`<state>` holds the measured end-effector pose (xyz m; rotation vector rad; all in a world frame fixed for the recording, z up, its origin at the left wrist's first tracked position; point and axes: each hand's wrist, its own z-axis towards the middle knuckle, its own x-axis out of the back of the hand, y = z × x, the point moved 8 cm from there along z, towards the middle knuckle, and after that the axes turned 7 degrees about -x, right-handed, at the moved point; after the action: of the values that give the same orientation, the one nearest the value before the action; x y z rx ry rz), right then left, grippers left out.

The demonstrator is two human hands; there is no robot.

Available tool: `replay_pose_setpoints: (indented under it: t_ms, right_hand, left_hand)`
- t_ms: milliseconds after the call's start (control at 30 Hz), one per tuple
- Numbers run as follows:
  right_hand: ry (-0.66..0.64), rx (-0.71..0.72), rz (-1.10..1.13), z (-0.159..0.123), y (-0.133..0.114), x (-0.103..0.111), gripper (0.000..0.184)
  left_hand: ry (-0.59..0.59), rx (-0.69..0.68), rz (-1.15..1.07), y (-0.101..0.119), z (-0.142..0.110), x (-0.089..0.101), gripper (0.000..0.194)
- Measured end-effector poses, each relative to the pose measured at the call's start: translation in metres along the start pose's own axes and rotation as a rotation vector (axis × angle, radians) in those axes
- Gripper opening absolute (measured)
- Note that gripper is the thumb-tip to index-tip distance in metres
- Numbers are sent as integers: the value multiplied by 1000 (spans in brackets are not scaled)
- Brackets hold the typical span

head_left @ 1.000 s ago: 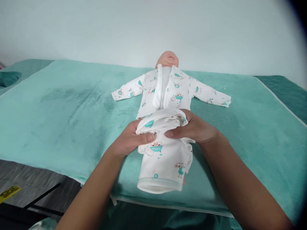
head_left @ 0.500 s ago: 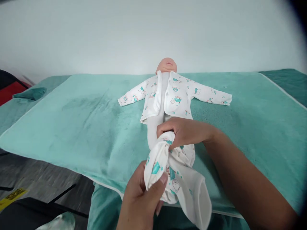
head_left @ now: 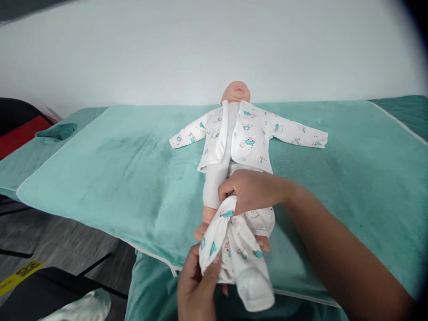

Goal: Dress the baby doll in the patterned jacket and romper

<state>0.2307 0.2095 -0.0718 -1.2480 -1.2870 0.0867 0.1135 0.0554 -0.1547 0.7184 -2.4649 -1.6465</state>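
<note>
A baby doll [head_left: 236,92] lies on its back, dressed in a white printed jacket [head_left: 254,133] that hangs unfastened at the front. Matching baby pants [head_left: 230,243] cover the doll's leg on the right, whose foot pokes out of the cuff. The left-side leg [head_left: 214,185] is outside the pants, its foot bare. My right hand [head_left: 249,189] is closed on the waist part of the pants, over the doll's legs. Below it, my left hand [head_left: 197,285] pinches the loose pant leg fabric between thumb and fingers; some fingers are hidden behind the cloth.
A green plush blanket [head_left: 110,174] covers the table, which stands against a white wall [head_left: 200,49]. At lower left is a black chair [head_left: 43,294] with printed cloth [head_left: 88,307] on it. A red and black chair [head_left: 23,133] stands at far left.
The gathered pants have shifted down and left, uncovering the doll's bare left-side foot and the other foot at its cuff. The loose pant leg's end has swung left. Both hands keep hold.
</note>
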Motion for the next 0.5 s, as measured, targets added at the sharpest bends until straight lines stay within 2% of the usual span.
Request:
replay_pose_setpoints:
  t_ms: [67, 167, 233, 367, 500]
  right_hand:
    - [4, 21, -20, 1, 0, -1, 17]
    - [-47, 46, -5, 0, 0, -5, 19]
    - [-71, 44, 14, -1, 0, -6, 22]
    - [-59, -1, 21, -1, 2, -4, 37]
    - [-21, -35, -19, 1, 2, -4, 52]
  left_hand:
    - [-17, -90, 64, 11, 6, 10, 32]
    - [-65, -234, 143, 25, 4, 14, 22]
    - [-56, -255, 143, 28, 0, 14, 20]
    - [31, -102, -34, 27, 0, 14, 24]
    - [81, 21, -186, 26, 13, 10, 28]
